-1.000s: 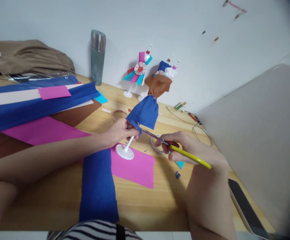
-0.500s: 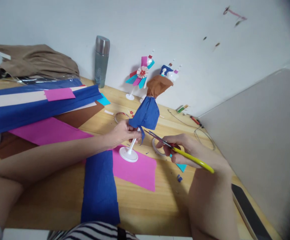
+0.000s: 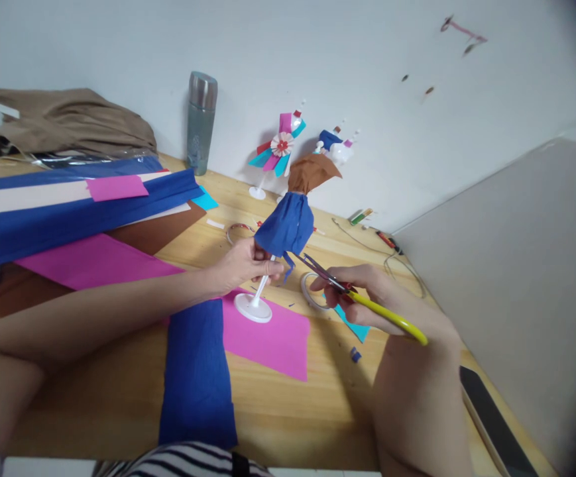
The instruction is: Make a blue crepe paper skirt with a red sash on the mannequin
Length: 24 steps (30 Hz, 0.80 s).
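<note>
A small mannequin on a white stand wears a blue crepe-paper skirt and a brown paper top. My left hand pinches the skirt's lower left edge, just above the stand's stem. My right hand grips yellow-handled scissors, whose open blades point at the skirt's hem, where a thin blue strip hangs down. The stand rests on a pink paper sheet beside a blue crepe strip.
Two more dressed mannequins stand by the wall next to a metal flask. Blue, pink, white and brown paper sheets cover the left of the table. A tape roll, a wire, a phone and brown cloth lie around.
The scissors have drawn back slightly to the right along the hem and their blades have opened. A thin blue strip now dangles from the skirt. The camera view shifted a little.
</note>
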{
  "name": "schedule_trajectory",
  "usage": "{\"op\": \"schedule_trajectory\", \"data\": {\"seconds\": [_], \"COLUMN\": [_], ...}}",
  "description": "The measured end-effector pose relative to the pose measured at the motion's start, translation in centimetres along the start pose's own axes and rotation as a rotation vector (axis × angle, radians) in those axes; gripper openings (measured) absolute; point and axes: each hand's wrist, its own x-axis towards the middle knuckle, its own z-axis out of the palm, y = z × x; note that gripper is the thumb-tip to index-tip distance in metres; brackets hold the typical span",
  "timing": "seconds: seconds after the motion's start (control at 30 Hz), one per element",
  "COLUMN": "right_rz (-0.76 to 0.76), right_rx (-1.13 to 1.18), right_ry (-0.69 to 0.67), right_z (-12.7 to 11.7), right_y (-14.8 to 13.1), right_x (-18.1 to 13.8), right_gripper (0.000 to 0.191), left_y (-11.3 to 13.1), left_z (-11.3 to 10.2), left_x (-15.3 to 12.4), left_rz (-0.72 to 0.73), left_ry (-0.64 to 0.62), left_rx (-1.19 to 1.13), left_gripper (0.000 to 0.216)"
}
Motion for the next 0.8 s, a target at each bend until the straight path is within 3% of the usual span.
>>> {"op": "schedule_trajectory", "data": {"seconds": [0.23,0.37,0.57,0.8], "right_rz": [0.01,-0.004,0.015,0.077], "right_rx": [-0.018,-0.013,-0.067,-0.126], "right_ry": [-0.024,-0.038,-0.037,-0.045], "right_z": [-0.3,-0.5,-1.0,-1.2], "right_y": [0.3,0.4,0.6,1.1], "right_x": [-0.1,-0.5,-1.0,-1.2], "right_gripper": [0.072,0.071,0.07,0.066], "left_y": [0.3,0.4,0.3,0.7], "left_z": [0.0,-0.2,-0.3,-0.3], "left_x": [0.0,0.1,-0.3,-0.5], "left_rz": [0.085,0.167,0.082,0.114], "left_ry": [0.029,0.029,0.084,0.096], "left_rx": [0.007,0.122,0.296,0.347], "left_gripper": [0.034,0.03,0.027,0.022]}}
